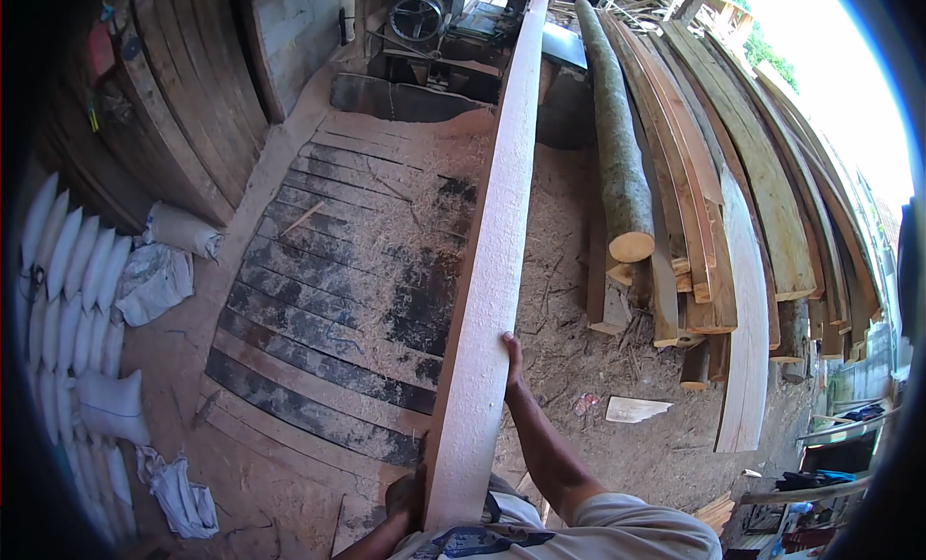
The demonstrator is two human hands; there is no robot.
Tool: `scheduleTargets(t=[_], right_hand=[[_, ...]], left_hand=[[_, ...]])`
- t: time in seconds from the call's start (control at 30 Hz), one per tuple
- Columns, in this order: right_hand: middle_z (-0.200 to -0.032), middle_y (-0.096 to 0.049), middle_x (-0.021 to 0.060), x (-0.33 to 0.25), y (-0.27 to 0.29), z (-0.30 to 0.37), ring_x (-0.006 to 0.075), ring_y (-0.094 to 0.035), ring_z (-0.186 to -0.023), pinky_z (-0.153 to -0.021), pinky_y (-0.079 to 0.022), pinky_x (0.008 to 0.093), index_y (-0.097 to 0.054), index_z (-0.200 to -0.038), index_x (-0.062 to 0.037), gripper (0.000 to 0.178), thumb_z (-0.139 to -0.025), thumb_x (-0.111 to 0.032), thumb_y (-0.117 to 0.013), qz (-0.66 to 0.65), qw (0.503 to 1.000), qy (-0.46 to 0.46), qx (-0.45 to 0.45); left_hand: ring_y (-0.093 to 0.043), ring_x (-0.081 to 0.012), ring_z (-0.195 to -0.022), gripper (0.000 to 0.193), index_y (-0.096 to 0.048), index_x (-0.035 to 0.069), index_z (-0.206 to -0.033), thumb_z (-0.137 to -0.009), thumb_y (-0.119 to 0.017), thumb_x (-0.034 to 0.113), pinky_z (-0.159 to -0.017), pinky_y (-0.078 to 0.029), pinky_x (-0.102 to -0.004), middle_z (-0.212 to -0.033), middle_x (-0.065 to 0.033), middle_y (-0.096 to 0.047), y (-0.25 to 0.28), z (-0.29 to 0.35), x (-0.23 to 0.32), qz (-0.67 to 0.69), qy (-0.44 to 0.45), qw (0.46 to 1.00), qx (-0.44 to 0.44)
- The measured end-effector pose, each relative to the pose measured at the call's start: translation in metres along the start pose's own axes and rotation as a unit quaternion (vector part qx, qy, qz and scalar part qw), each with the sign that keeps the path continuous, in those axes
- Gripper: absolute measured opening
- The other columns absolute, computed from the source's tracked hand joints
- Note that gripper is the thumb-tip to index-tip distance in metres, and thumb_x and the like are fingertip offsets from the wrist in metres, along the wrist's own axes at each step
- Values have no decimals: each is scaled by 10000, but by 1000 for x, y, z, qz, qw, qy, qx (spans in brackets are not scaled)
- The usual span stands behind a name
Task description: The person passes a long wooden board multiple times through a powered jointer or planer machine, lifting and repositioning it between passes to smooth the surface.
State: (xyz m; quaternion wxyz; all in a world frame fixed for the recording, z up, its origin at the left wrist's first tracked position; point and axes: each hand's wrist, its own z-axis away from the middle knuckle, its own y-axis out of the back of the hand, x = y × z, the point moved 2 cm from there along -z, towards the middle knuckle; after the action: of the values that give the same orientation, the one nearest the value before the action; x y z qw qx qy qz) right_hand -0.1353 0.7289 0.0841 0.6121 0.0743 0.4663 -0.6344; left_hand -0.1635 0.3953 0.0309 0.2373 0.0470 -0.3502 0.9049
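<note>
A long, pale sawn timber beam (pixel 497 222) runs from my waist away to the far top of the view. My right hand (pixel 513 357) grips its right edge, with the thumb at the upper face and the other fingers out of sight beneath. Low on the beam's left side, my left hand (pixel 410 488) holds it close to my body; the beam and shadow hide most of its fingers. The beam's far end reaches a machine with a handwheel (pixel 417 20).
Sawdust covers the slatted floor (pixel 318 271) left of the beam. On the right lie a round log (pixel 617 145) and stacked planks (pixel 762 155). A flat wood offcut (pixel 637 409) is on the ground. White sacks (pixel 82 261) and upright boards (pixel 183 87) line the left.
</note>
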Motion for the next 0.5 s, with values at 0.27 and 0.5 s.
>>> scheduleTargets(t=[0.27,0.5], right_hand=[[-1097,-548,182,-68,-32,-99,308,-535,-973,-839,-438,425,-434,-1281,-17,819,-700,-566,-614,-45,999,-11,-3],[-1114,-555,187,-122,-20,-199,305,-542,-966,-843,-437,417,-445,-1276,-5,814,-717,-581,-583,-4,1000,3,18]], left_hand=[[-523,-292,-1141,813,-369,74,-1387,-897,-156,687,-967,-418,-386,-1287,-162,-509,-55,-67,92,-7,-7,1000,-2],[-527,-289,-1135,806,-374,74,-1384,-901,-158,681,-963,-421,-383,-1281,-162,-513,-91,-137,158,-6,12,1000,-13]])
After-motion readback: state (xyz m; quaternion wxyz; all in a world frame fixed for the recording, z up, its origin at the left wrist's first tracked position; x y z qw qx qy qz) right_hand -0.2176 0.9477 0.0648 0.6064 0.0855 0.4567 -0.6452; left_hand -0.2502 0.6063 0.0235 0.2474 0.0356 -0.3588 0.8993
